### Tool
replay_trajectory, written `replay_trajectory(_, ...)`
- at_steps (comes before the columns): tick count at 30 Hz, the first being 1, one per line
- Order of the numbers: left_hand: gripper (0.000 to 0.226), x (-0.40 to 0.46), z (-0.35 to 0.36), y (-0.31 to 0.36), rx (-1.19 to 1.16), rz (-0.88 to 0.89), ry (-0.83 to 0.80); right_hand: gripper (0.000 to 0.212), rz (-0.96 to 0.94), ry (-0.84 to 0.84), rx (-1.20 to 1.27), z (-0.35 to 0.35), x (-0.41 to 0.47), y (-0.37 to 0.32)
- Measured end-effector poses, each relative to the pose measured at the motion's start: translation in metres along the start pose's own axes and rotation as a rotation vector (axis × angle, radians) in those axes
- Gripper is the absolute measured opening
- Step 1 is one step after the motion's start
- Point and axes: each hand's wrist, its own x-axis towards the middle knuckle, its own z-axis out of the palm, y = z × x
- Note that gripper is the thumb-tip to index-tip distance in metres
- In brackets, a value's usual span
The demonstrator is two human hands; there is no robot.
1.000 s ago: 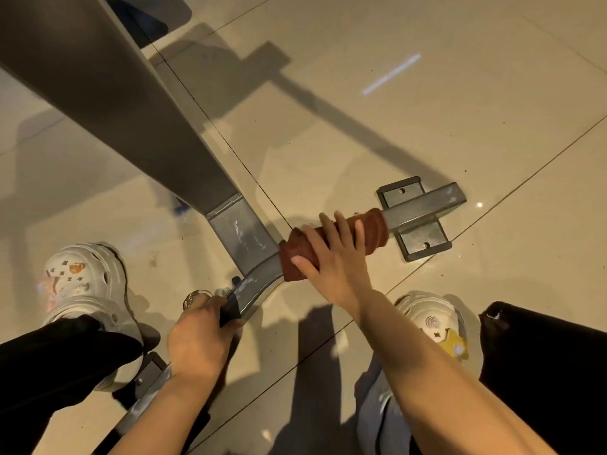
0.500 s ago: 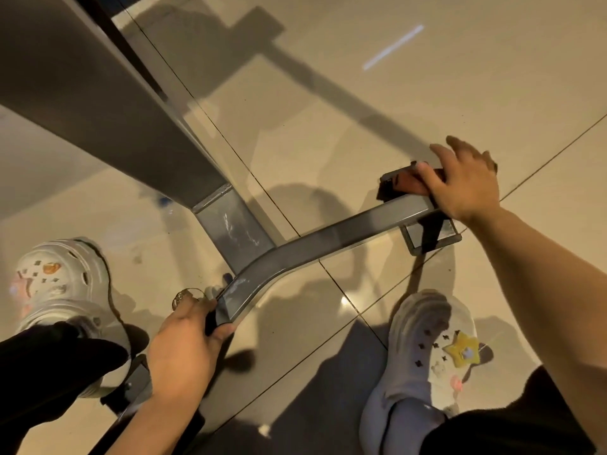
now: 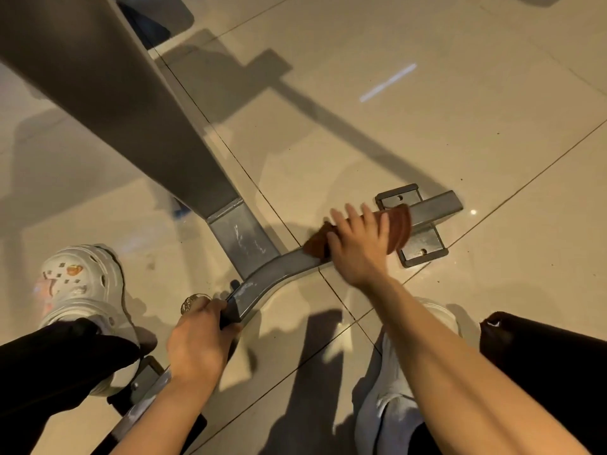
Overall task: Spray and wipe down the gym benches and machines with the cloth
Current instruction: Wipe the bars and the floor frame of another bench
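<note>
A grey metal base bar of a gym machine runs along the tiled floor and bends toward me. A brown cloth lies wrapped over the bar near its far end. My right hand lies on top of the cloth with fingers spread, pressing it to the bar; the hand is motion-blurred. My left hand grips the bar just below the bend, fingers curled round its edge. A small round shiny object shows by that hand's knuckles; I cannot tell what it is.
A wide grey sloping column rises from the bar's joint at upper left. A bolted foot plate sits under the bar's far end. My white clogs and black-trousered knees flank the bar on beige tiles.
My right hand has slid the cloth back from the bar's far end toward the bend. My left hand keeps its grip in the same place.
</note>
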Motion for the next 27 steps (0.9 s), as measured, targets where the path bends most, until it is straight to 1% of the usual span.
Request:
replay_trajectory(3, 0.037, 0.003, 0.0, -0.003, 0.006, 0.019, -0.016, 0.059, -0.097, 0.013, 0.02, 0.005, -0.012, -0.013)
replay_trajectory(5, 0.041, 0.007, 0.0, -0.004, 0.025, 0.018, -0.027, 0.057, -0.136, -0.022, 0.029, -0.002, -0.005, 0.001)
replay_trajectory(7, 0.04, 0.008, 0.002, -0.006, 0.015, 0.014, -0.01, 0.061, -0.133, -0.04, -0.009, -0.011, 0.007, 0.021)
replay_trajectory(10, 0.039, 0.01, 0.005, -0.008, 0.008, 0.025, 0.031, 0.071, -0.06, -0.022, -0.089, -0.027, 0.03, 0.055)
replay_trajectory(14, 0.037, 0.011, 0.012, -0.014, -0.001, 0.065, 0.064, 0.07, 0.043, 0.055, -0.144, -0.045, 0.053, 0.109)
replay_trajectory(17, 0.039, 0.01, 0.015, -0.015, 0.002, 0.076, 0.073, 0.063, 0.129, 0.093, -0.15, -0.047, 0.061, 0.129)
replay_trajectory(20, 0.039, 0.008, 0.015, -0.016, -0.002, 0.055, 0.088, 0.055, 0.168, 0.19, -0.103, -0.034, 0.051, 0.121)
replay_trajectory(23, 0.04, 0.007, 0.014, -0.014, -0.011, 0.042, 0.089, 0.056, 0.183, 0.275, -0.04, -0.021, 0.032, 0.096)
replay_trajectory(27, 0.038, 0.006, 0.011, -0.01, -0.008, -0.014, 0.045, 0.054, 0.095, 0.244, -0.018, 0.001, 0.001, 0.043)
